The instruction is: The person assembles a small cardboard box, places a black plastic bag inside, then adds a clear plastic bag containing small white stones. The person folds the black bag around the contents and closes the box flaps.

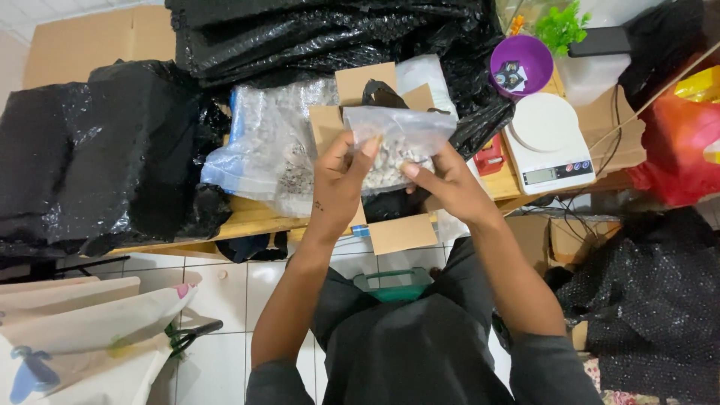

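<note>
Small clear plastic bag (pixel 397 142) of pale pebbles, held up over an open cardboard box (pixel 375 161) at the edge of the low wooden table (pixel 247 217). Left hand (pixel 339 180) pinches the bag's left side, thumb and fingers closed on the film. Right hand (pixel 448 180) grips the right side, likewise closed on it. Judged: contents loose and fairly weighty for the size; film soft, slippery, liable to sag or tear; best held near the top edge with support beneath. A larger clear bag (pixel 266 146) of similar stones lies just left of the box. White kitchen scale (pixel 551 146) stands to the right; purple bowl (pixel 521 64) beyond it. Black plastic sacks (pixel 97 150) lie on the left.
</note>
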